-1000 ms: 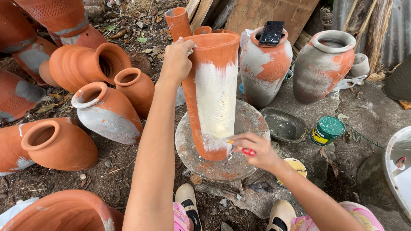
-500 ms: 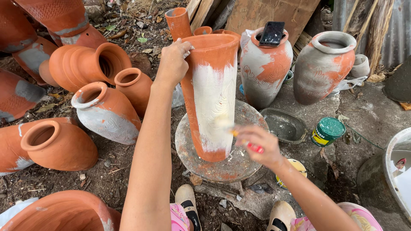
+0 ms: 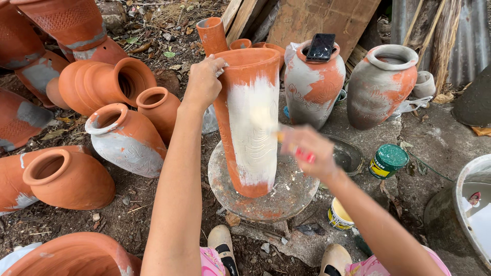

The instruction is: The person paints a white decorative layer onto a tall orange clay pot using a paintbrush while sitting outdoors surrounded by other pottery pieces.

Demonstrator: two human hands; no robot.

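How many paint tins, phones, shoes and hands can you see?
Paint tins: 2, green-lidded tin, open yellow tin
Phones: 1, black phone
Shoes: 2, left shoe, right shoe
Hands: 2, left hand gripping the tall vase, right hand holding a brush
Total: 7

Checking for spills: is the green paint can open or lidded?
Lidded. The green paint can stands upright with its green lid covering the top.

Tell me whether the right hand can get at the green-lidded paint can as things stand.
Probably yes: the green-lidded paint can sits on open ground just beyond the right hand, nothing between them, though that hand holds a brush.
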